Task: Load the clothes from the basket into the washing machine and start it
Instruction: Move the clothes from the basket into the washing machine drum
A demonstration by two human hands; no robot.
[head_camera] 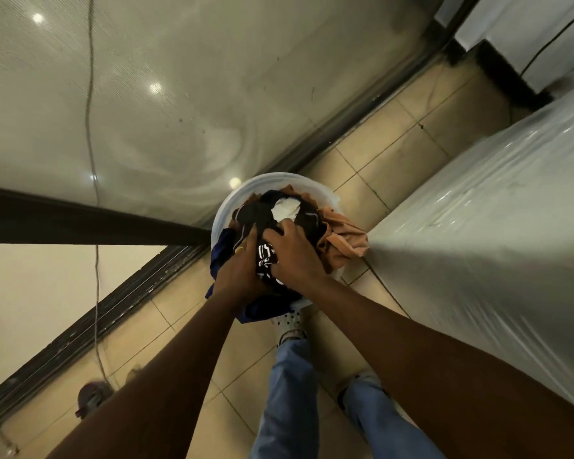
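Observation:
A round white basket (246, 188) stands on the tiled floor below me, heaped with clothes. The pile holds a black garment with white print (266, 255), an orange cloth (343, 238) hanging over the right rim, a white piece (285, 208) on top and a dark blue garment (224, 246) draped over the left rim. Both my hands are down in the pile. My left hand (242, 263) grips the dark clothes at the left. My right hand (292, 250) grips the black garment beside it.
A big appliance wrapped in clear plastic (478, 210) stands right of the basket. A glass sliding door with a dark frame (90, 223) runs along the left. A thin cord (95, 293) hangs before it. My jeans and shoes (290, 329) are just under the basket.

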